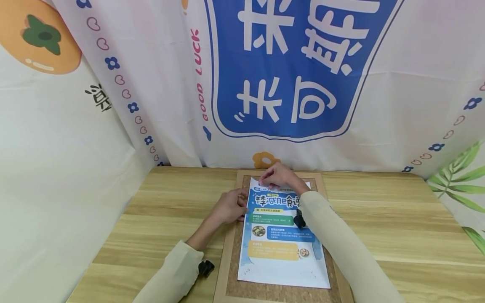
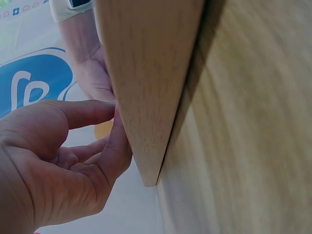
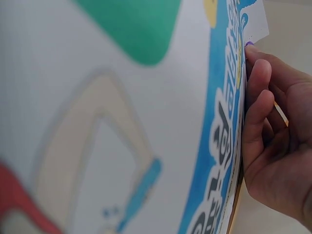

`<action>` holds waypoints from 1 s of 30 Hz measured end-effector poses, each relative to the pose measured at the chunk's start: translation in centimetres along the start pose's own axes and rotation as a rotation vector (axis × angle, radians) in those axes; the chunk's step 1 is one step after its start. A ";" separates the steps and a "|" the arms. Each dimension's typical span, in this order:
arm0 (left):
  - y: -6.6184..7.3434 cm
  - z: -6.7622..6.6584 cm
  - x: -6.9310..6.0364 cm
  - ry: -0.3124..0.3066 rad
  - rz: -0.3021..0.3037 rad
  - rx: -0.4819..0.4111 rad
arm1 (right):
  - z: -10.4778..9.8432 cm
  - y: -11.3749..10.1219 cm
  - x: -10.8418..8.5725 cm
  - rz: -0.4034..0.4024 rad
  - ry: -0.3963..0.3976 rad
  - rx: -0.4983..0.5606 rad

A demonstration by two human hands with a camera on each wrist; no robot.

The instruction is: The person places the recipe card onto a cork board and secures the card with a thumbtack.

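Observation:
A printed poster [image 1: 282, 269] in blue and white lies over a wood-framed cork board [image 1: 254, 289]. At the poster's upper left, my right hand [image 1: 278, 176] pinches a small purple push pin [image 3: 249, 44] against the paper; its tip is hidden. My left hand [image 1: 229, 206] is at the left side of the frame, its thumb and forefinger meeting at the poster's left edge. The left wrist view shows this hand [image 2: 73, 156] beside the frame's side [image 2: 151, 87], with the pinched paper hidden behind it. In the right wrist view, my curled fingers [image 3: 258, 107] rest along the poster.
The board lies on a wooden table [image 1: 174, 210], its far end near the table's back edge. A printed cloth [image 1: 170, 105] hangs behind and at the left. Small black devices [image 1: 206, 268] are strapped to both sleeves.

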State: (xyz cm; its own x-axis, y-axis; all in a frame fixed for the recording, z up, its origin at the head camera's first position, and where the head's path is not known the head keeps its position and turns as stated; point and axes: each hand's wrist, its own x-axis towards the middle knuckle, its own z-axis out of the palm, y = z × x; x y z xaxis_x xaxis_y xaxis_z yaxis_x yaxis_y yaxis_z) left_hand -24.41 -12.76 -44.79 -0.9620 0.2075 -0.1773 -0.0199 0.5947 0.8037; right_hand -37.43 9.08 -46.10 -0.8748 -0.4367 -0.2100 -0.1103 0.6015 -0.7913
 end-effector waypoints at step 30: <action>0.2 0.1 -0.1 0.007 0.002 0.023 | -0.1 -0.3 0.1 0.034 0.006 -0.014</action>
State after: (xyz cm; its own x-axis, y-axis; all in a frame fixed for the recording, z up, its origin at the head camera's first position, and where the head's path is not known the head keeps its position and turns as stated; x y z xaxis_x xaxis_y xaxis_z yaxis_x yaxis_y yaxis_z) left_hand -24.32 -12.56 -44.70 -0.9638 0.2035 -0.1721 -0.0121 0.6119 0.7909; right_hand -37.51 8.92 -45.83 -0.8808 -0.4122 -0.2329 -0.0875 0.6252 -0.7756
